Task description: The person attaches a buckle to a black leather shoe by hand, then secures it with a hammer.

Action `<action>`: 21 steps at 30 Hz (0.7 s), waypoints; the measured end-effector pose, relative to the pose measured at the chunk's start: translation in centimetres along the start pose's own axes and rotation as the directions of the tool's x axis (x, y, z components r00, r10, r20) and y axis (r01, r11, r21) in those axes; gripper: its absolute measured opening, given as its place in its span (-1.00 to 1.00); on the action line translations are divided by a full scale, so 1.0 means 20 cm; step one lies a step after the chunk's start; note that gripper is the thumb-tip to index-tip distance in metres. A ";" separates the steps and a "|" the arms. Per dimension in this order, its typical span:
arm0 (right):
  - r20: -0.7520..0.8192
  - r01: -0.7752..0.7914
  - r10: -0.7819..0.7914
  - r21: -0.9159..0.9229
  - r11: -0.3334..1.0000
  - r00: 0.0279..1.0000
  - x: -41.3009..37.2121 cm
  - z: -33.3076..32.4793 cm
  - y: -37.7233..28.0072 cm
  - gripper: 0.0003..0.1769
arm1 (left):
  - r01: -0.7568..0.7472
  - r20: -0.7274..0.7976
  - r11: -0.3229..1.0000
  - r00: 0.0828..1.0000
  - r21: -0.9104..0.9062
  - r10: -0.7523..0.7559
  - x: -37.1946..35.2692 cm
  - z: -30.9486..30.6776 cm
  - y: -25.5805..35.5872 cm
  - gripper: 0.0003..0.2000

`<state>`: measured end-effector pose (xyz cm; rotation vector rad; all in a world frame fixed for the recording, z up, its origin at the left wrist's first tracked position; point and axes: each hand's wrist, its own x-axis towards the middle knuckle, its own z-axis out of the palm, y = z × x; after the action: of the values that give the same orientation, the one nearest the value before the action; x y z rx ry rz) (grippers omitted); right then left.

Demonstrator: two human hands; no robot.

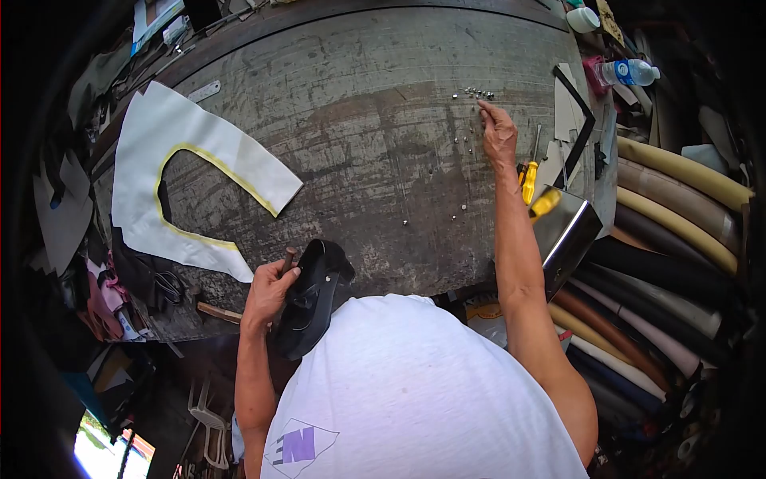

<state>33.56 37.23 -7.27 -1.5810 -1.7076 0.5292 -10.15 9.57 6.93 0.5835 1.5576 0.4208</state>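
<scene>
Near the table's front edge, my left hand (pixel 270 289) is closed round a short dark metal rod (pixel 290 258), whose tip sticks up past the thumb. Against that hand rests a black shoe-like leather piece (pixel 309 307) with a strap and a small shiny stud on it. My right hand (pixel 499 137) reaches across the table, fingers pinched together and pointing at a cluster of small shiny metal studs (pixel 479 94). Whether a stud is between the fingertips is too small to tell. More loose studs (pixel 468 151) lie just left of this hand.
A white U-shaped panel (pixel 211 144) with yellow edging lies at left, beside a small metal plate (pixel 205 91). Yellow-handled screwdrivers (pixel 530 182) and a metal box (pixel 568 231) sit by my right forearm. Material rolls (pixel 678 211) and a water bottle (pixel 628 73) are at right.
</scene>
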 end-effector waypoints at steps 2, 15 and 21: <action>-0.037 -0.158 0.162 0.088 0.983 0.986 -0.07 -0.02 0.00 -0.81 | 0.012 0.004 1.000 1.000 0.010 -0.012 0.02 0.01 0.00 -0.85; 0.055 0.105 -0.094 -0.249 0.963 0.994 -0.34 0.03 -0.26 -0.87 | 0.011 0.043 0.998 0.999 0.061 -0.013 0.04 0.01 -0.01 -0.85; 0.207 0.188 -0.086 -0.547 0.815 0.975 -0.24 0.03 -0.23 -0.86 | -0.041 0.055 0.999 0.998 0.010 0.041 0.03 0.03 -0.02 -0.81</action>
<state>29.98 31.88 -5.49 -1.8269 -2.2380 0.0755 -9.69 9.55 6.23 0.6315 1.4988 0.4243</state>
